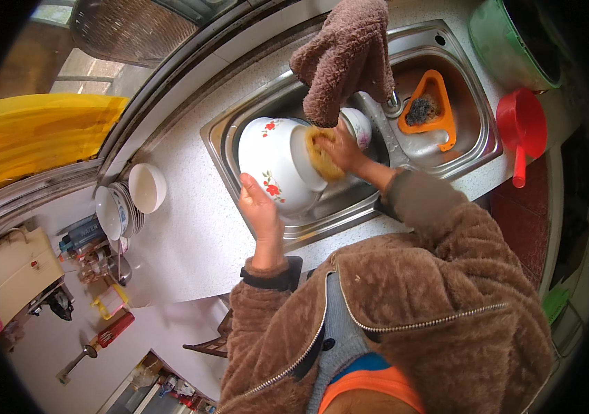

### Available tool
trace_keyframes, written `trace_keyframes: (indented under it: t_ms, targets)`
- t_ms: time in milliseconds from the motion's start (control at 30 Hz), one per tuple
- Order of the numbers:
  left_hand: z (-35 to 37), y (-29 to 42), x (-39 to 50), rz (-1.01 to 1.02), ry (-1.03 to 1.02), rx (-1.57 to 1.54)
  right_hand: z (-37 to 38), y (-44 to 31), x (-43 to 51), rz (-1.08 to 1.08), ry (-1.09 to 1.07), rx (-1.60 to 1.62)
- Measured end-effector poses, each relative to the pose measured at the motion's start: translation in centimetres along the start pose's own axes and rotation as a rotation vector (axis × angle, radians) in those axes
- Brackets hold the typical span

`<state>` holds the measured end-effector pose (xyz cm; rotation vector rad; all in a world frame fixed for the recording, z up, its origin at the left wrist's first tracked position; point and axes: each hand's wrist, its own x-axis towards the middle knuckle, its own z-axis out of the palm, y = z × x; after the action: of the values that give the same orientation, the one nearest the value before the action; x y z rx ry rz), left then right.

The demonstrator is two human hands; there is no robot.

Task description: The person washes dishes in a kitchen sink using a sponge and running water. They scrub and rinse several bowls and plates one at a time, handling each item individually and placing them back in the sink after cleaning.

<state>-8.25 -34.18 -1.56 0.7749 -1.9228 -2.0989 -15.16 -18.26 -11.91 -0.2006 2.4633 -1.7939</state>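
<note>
My left hand [262,209] grips the rim of a large white bowl [268,155] with red flowers, tilted on its side over the left basin of a stainless steel sink [294,230]. A yellow cloth or sponge [324,154] is under my right hand [343,150], pressed against the bowl's foot. Just behind the right hand, a smaller white patterned bowl [359,127] sits in the same basin. A brown fluffy cloth [343,57] hangs above the sink, over what seems to be the faucet, and hides part of the basin.
An orange triangular strainer [447,121] with a dark scouring pad [420,111] lies in the right basin. A red dipper [521,124] and a green bucket [501,49] stand at right. Stacked plates [113,212] and a white bowl [147,188] rest on the counter at left, near the window.
</note>
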Motion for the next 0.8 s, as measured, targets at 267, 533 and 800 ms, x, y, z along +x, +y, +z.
trace_keyframes:
  t_ms: [267, 533, 800]
  targets:
    - [-1.4, -1.6, 0.9, 0.110, -0.113, 0.297, 0.7, -5.7, -3.0, -0.175, -0.110, 0.127]
    - [-2.6, -0.7, -1.3, 0.120, -0.346, 0.524, -1.0, -6.7, 2.3, -0.078, -0.186, 0.198]
    - [-3.9, 2.1, -3.0, 0.091, -0.368, 0.409, -1.1, 2.1, 2.2, 0.369, -0.466, 0.883]
